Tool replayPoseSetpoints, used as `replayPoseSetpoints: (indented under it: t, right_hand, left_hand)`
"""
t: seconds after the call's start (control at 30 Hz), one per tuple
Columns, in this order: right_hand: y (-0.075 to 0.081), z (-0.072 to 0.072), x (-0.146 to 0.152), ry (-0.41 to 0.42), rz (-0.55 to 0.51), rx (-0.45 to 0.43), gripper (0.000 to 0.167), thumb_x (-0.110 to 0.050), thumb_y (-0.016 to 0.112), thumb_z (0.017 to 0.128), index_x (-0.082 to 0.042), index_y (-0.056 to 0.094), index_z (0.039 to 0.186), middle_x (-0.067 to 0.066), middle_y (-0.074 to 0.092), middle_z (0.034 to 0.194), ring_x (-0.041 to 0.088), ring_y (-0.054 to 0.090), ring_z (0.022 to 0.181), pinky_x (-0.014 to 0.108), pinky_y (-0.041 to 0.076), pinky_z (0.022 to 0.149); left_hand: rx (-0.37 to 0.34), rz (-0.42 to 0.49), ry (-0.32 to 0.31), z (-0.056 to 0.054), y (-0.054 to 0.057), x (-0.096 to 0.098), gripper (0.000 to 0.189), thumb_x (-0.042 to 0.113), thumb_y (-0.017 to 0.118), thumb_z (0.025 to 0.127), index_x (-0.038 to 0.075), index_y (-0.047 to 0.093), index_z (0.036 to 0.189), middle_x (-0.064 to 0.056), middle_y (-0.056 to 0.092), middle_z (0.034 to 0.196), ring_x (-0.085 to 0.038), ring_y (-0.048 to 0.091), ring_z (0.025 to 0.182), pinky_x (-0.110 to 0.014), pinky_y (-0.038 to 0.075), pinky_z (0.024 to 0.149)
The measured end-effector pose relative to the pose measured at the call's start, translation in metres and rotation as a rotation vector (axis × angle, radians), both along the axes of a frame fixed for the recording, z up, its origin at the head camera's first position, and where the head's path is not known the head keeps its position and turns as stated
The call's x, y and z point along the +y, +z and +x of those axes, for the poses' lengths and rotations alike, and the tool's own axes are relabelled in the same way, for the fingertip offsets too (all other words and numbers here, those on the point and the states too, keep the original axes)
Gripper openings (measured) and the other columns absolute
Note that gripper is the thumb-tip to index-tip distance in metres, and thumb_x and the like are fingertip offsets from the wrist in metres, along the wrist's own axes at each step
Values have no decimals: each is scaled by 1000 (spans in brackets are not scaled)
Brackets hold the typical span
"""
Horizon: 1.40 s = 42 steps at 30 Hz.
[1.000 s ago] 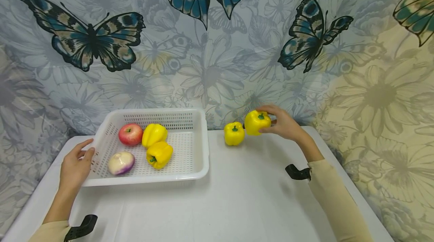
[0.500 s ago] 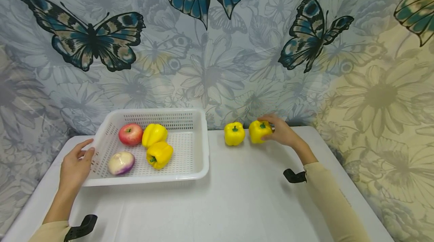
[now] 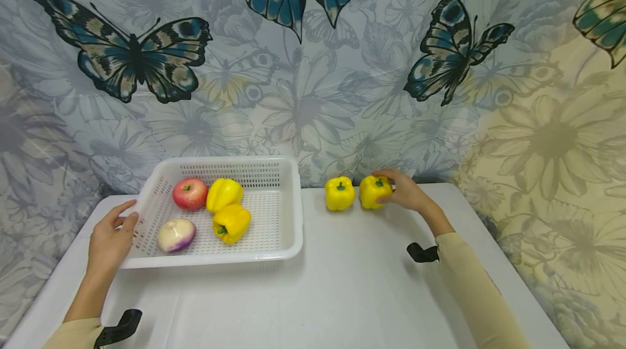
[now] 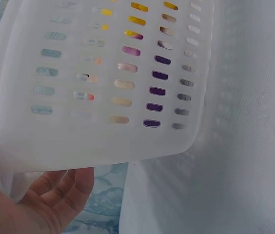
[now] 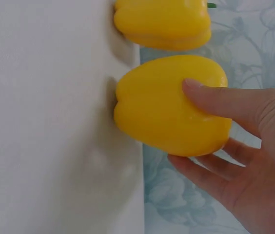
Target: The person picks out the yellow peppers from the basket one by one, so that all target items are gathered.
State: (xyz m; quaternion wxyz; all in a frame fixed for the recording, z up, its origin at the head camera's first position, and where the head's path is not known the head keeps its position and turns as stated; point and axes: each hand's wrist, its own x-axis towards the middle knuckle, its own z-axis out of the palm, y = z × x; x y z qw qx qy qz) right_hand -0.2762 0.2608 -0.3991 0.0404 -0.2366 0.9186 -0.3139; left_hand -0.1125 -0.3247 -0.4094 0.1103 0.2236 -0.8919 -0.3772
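My right hand [image 3: 407, 191] holds a yellow bell pepper [image 3: 374, 190] at the back of the table. In the right wrist view the thumb [image 5: 210, 97] lies across the pepper [image 5: 162, 107] and other fingers touch its side. A second yellow bell pepper [image 3: 339, 193] stands upright just left of it. At the left end of a white plastic basket [image 3: 264, 255], my left hand [image 3: 108, 237] grips the rim, with its fingers [image 4: 76, 190] partly hidden by the basket wall [image 4: 98, 141]. Inside the basket lie a red apple [image 3: 189, 194], two yellow bell peppers [image 3: 231, 223] and a white-and-purple turnip [image 3: 176, 235].
The table [image 3: 318, 305] has a white cover. A wall cloth [image 3: 303, 93] with butterflies and flowers rises directly behind its back edge. Black wrist mounts [image 3: 421, 252] stick out from both sleeves.
My right hand has lowered the bell pepper to the table, slightly right of where it was held, a small gap from its neighbour. My left hand has stayed on the basket.
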Motion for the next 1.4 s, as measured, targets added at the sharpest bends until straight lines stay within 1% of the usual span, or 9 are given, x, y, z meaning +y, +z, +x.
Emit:
replayPoseSetpoints:
  t: [0.13, 0.37, 0.57, 0.77, 0.87, 0.97, 1.13, 1.3, 1.4]
  right_hand:
    - [-2, -1, 2, 6, -5, -12, 69, -2, 82, 76, 8, 49, 137, 29, 45, 138, 46, 41, 127, 59, 32, 106]
    - [-4, -2, 3, -5, -5, -23, 71, -3, 82, 77, 7, 48, 138, 28, 43, 140, 45, 38, 130, 60, 34, 104]
    - [-4, -2, 1, -8, 10, -27, 75, -5, 82, 77, 6, 44, 140, 28, 42, 141, 47, 40, 128, 60, 31, 106]
    - [-3, 0, 0, -7, 6, -45, 76, -3, 82, 76, 6, 43, 142, 26, 42, 141, 44, 41, 127, 59, 38, 101]
    - [-1, 1, -1, 9, 4, -47, 77, -3, 82, 77, 7, 42, 142, 28, 41, 141, 45, 41, 126, 58, 43, 97]
    - [0, 1, -1, 16, -1, -56, 77, -2, 82, 77, 8, 42, 142, 28, 40, 142, 46, 41, 127, 57, 44, 95]
    - [4, 1, -2, 24, 9, -61, 76, -3, 81, 78, 8, 42, 142, 29, 39, 144, 46, 38, 130, 58, 42, 98]
    - [13, 4, -4, 38, 33, -36, 73, -7, 80, 81, 8, 42, 141, 30, 38, 145, 48, 35, 132, 60, 39, 100]
    - [19, 5, -5, 32, 25, -29, 70, -8, 78, 83, 7, 42, 142, 29, 37, 146, 47, 33, 134, 61, 38, 100]
  left_hand:
    - [-6, -1, 4, 0, -1, 0, 50, 29, 39, 105, 7, 38, 150, -30, 58, 119, -7, 54, 69, -27, 40, 56]
    - [-12, 1, 5, -1, -1, -1, 50, 29, 39, 105, 8, 37, 151, -30, 57, 121, -11, 55, 72, -27, 39, 57]
    - [5, -9, -3, -1, -2, 0, 50, 28, 40, 105, 6, 38, 150, -30, 59, 118, -7, 53, 68, -27, 39, 56]
    - [6, -12, -11, 0, -2, -1, 50, 28, 40, 105, 6, 38, 150, -31, 58, 120, -10, 55, 70, -27, 40, 55]
    - [3, -12, -10, -1, -2, -1, 50, 28, 40, 105, 7, 38, 150, -31, 57, 122, -12, 55, 74, -26, 39, 56]
    - [8, -14, -13, -1, -1, -1, 50, 29, 40, 105, 7, 39, 150, -31, 57, 122, -10, 54, 74, -26, 39, 57]
    - [18, -19, -15, 0, -1, 0, 49, 29, 40, 104, 7, 40, 149, -30, 59, 118, -5, 52, 68, -26, 40, 56]
    - [17, -19, -8, 0, -1, 0, 49, 27, 41, 104, 7, 40, 149, -31, 58, 120, -5, 52, 69, -26, 40, 56]
    - [19, -26, -6, 0, -1, 0, 49, 27, 41, 104, 6, 41, 148, -31, 58, 119, -6, 52, 70, -26, 39, 56]
